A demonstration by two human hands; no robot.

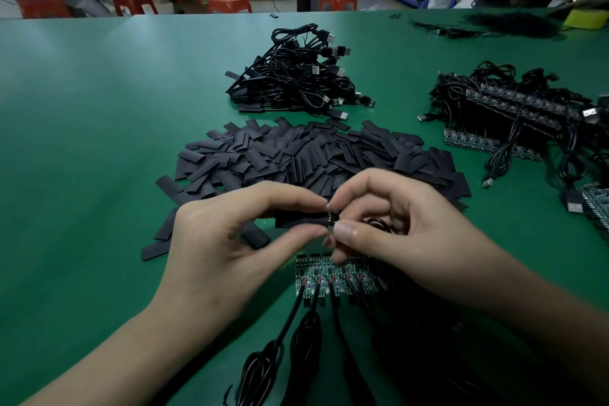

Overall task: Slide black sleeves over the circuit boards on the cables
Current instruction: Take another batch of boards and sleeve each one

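Black sleeve (298, 219) is up off the desk (82, 109), just in front of the sleeve pile (313, 155). It's pinched flat between thumb and forefinger of the left hand (227, 241), and that grip is closed firmly on it. The right hand (395, 234) meets it at the sleeve's open end, its grip nipping a small circuit board (333, 218) right at the mouth. Nearer than the pile, beneath the hands, a row of boards (333, 273) lies with cables trailing. Beyond the pile sits a heap of USB cables (296, 76).
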